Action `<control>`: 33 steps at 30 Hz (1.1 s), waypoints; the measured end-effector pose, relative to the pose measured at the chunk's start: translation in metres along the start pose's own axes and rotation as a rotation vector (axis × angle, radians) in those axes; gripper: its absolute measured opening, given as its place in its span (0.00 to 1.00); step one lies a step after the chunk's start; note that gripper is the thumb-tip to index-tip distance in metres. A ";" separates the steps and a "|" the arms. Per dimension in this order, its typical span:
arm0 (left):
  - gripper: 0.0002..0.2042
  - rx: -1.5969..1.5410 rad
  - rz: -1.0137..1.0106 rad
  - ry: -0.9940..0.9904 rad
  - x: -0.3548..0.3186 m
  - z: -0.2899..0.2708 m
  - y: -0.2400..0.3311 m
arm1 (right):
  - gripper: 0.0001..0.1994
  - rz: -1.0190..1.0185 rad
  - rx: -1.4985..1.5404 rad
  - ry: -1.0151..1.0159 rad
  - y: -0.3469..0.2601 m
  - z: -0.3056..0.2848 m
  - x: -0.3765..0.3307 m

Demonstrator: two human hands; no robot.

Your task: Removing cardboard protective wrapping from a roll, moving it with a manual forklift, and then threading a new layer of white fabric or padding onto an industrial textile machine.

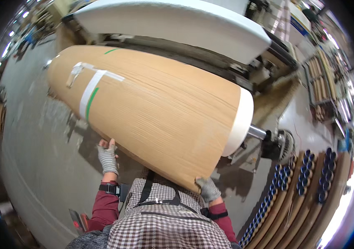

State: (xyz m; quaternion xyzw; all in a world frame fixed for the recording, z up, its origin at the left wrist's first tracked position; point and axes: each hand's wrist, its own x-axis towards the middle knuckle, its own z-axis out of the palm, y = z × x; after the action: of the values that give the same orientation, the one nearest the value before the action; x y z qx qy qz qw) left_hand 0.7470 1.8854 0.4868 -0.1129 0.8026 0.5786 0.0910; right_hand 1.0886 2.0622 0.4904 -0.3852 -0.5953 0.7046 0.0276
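A large roll wrapped in a brown cardboard sheet (156,103) lies across the view in front of me. White tape (92,93) and green tape strips (91,103) stick to the sheet on the left. At the right end, white roll material (242,120) shows beyond the cardboard, around a metal shaft (256,132). My left hand (108,158), in a grey fingerless glove, is closed at the sheet's near edge, its fingers partly hidden. My right hand (209,189), gloved too, grips the sheet's near right corner.
Behind the wrapped roll is a machine with a wide white roll (172,27). Several long cardboard tubes with dark blue ends (305,174) lie at the lower right. A rack of rolls (321,79) stands farther right. Grey floor (31,137) extends on the left.
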 end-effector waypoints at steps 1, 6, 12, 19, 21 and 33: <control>0.17 -0.006 -0.216 -0.060 -0.012 -0.012 0.000 | 0.12 0.119 0.009 -0.068 -0.010 0.008 -0.006; 0.24 -0.031 -0.453 -0.219 -0.052 -0.045 -0.004 | 0.20 -0.005 -0.120 -0.445 -0.026 0.046 -0.029; 0.18 -0.132 -0.685 -0.329 -0.065 -0.083 0.012 | 0.24 -0.168 -0.287 -0.596 0.022 0.074 -0.041; 0.13 -0.220 -0.599 -0.349 -0.059 -0.176 -0.027 | 0.25 -0.608 -0.696 -0.756 -0.026 0.166 -0.088; 0.13 -0.271 -0.495 -0.395 -0.051 -0.207 -0.044 | 0.25 -0.502 -0.747 -0.778 -0.020 0.188 -0.104; 0.08 -0.211 -0.155 -0.323 -0.071 -0.372 -0.134 | 0.19 0.044 -0.843 -0.591 0.030 0.166 -0.213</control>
State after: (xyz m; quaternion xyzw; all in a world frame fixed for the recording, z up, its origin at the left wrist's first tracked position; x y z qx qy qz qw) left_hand 0.8479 1.4968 0.5019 -0.0890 0.7016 0.6612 0.2503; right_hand 1.1552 1.8120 0.5719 -0.1598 -0.8017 0.4828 -0.3142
